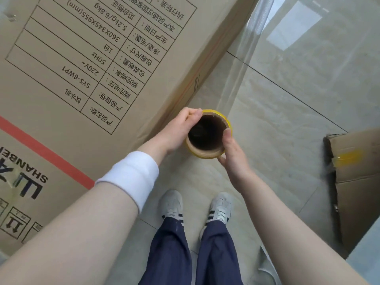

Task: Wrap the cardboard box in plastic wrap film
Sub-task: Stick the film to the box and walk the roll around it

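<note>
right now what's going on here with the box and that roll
A person stands beside a big cardboard box and holds a roll of plastic film upright in both hands, seen from above down its hollow core. The left hand cups the side nearest the box, and the right hand has its grip on the opposite side. A clear sheet of film stretches from the roll up toward the box's far corner. A second, smaller box sits on the tiled floor to the right.
</note>
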`<state>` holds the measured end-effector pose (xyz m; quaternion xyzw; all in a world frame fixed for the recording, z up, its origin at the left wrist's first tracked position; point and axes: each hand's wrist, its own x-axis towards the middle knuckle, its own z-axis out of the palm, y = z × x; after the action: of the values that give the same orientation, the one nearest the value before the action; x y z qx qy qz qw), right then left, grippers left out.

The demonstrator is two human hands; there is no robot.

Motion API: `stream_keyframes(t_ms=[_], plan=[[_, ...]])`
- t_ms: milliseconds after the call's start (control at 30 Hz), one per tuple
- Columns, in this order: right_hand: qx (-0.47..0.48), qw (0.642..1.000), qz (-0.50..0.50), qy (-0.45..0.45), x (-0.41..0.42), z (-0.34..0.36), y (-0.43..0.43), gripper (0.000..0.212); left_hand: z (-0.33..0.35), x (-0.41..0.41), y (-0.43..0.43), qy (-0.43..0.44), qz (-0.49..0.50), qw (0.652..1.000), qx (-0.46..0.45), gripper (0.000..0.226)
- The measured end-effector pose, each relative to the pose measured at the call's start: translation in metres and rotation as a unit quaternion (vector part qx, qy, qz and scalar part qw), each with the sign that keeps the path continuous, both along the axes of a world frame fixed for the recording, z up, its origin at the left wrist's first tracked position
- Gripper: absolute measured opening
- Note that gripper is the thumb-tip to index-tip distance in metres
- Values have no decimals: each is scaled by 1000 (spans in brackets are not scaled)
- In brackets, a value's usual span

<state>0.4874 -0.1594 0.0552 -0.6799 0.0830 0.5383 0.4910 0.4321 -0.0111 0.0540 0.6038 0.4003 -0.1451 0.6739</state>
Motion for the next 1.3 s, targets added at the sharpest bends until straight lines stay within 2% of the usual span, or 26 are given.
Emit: stream_keyframes(t_ms=[33,67,133,167,267,300,367,433,500,600,667,733,767,800,833,900,933,1000,1033,1100,1167,1300], plan=[[-4,999,-46,4,-12,2,3,69,0,-5,-6,12,11,999,32,38],[-20,997,-68,-1,-20,4,7,65,1,-11,-13,19,32,998,53,33],[-70,996,-38,-50,-28,4,9,88,5,-28,-33,32,113,990,77,36],[-73,994,2,-83,-24,7,8,91,10,-36,-45,42,163,982,87,36],[-58,978,175,-96,-5,16,3,50,24,-56,-84,76,310,942,105,37],[-46,969,228,-84,1,17,2,44,28,-60,-97,90,347,929,93,37],[-58,945,310,-85,8,19,3,51,28,-68,-116,123,385,914,42,33],[-83,930,350,-82,10,16,4,63,21,-79,-124,140,361,922,-6,33],[-85,927,357,-75,10,18,1,62,17,-90,-118,121,272,955,2,48],[-64,938,333,-68,11,19,-5,56,9,-90,-82,49,166,984,41,57],[-52,955,289,-53,5,16,-11,56,0,-78,-55,26,39,998,40,64],[-31,980,190,-42,-14,15,-20,85,-4,-65,-40,27,-67,997,16,54],[-26,991,129,-31,-28,14,-27,97,-5,-63,-39,30,-83,996,4,49],[-32,996,75,-28,-43,11,-33,100,-4,-63,-42,31,-80,996,0,47],[-38,998,36,-31,-58,10,-39,92,-2,-66,-47,28,-60,998,3,46],[-62,996,-9,-65,-77,11,-42,56,3,-79,-65,18,11,1000,20,46],[-86,992,3,-94,-80,12,-41,42,5,-89,-76,15,59,998,33,48],[-86,986,73,-119,-80,22,-38,34,9,-113,-96,18,161,984,70,49],[-76,984,121,-108,-79,25,-36,36,13,-125,-106,25,206,975,83,44],[-79,969,214,-89,-78,26,-34,55,20,-145,-127,49,273,957,84,40],[-95,951,278,-94,-81,24,-31,71,28,-159,-143,80,302,947,71,40],[-100,939,307,-115,-82,17,-21,78,17,-168,-127,94,232,964,88,40]])
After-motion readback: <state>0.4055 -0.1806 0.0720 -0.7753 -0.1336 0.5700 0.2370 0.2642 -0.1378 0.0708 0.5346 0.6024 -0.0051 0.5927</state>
